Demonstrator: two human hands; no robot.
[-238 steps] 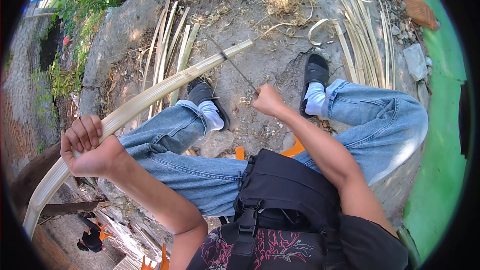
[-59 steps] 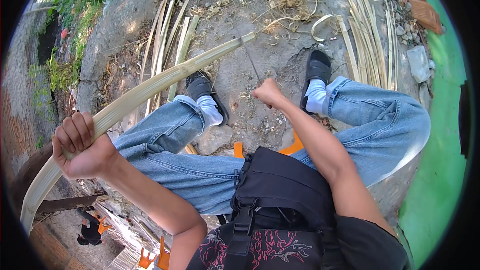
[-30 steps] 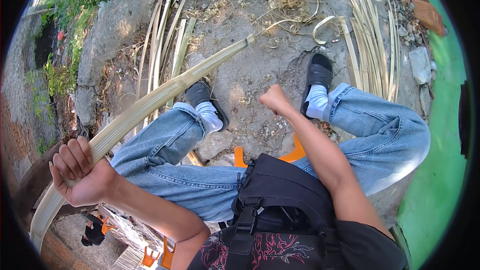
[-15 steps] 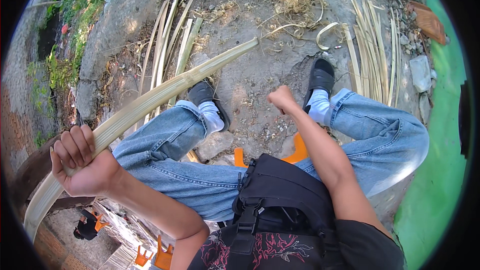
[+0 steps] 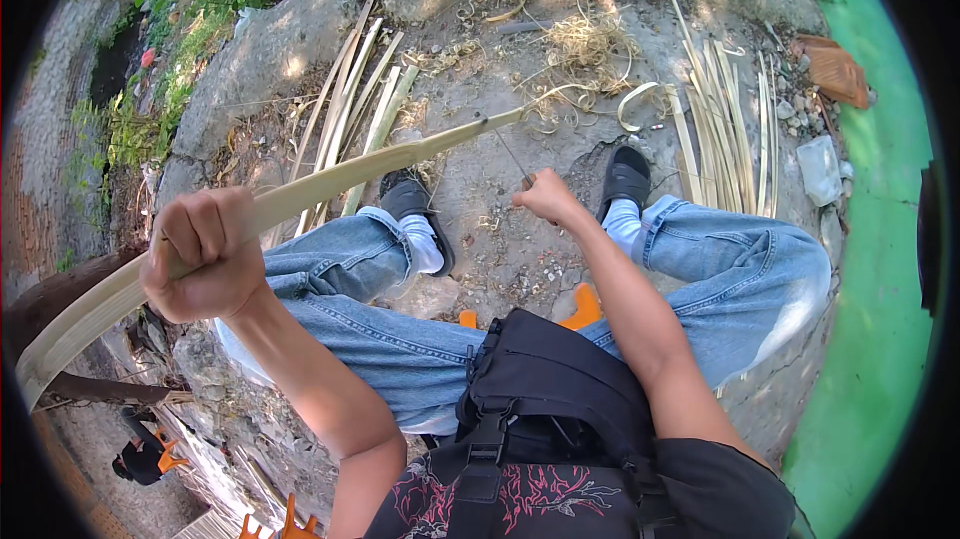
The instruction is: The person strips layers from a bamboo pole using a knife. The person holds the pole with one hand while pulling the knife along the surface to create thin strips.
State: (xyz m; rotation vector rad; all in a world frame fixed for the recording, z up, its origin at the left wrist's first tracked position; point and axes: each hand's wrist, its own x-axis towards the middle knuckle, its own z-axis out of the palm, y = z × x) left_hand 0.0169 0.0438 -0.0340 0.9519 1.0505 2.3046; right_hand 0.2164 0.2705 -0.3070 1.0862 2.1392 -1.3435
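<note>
Head view, left hand: the left hand [image 5: 205, 254] sits at about nine o'clock, fist clenched tight round the long bamboo strip [image 5: 330, 184]; since half a second ago it has climbed higher and nearer the camera, knuckles up
Head view, right hand: the right hand [image 5: 545, 199] is just above centre, toward twelve o'clock, closed on the handle of a thin knife [image 5: 512, 154]; the blade runs up toward eleven o'clock and meets the strip near its far tip
Strip, where it is: it sweeps in a long bow from the eight o'clock rim, through the left fist, over the left knee, to its tip at about twelve o'clock; the tip now lies closer to the knife hand than a second ago
What changed: the left arm has drawn the strip back and up, so more of it has passed the blade; in my judgement this is a pull-through shaving or splitting stroke well along its length, with the working point now close to the far end
Ground: more pale bamboo slats [image 5: 725, 134] lie in a bundle at one o'clock, another bundle [image 5: 350, 109] at eleven o'clock, curled shavings [image 5: 580, 49] heaped at twelve
Legs: jeans and dark shoes, feet planted on either side of the knife hand
Seat: something orange [image 5: 585, 304] shows between the thighs
</note>
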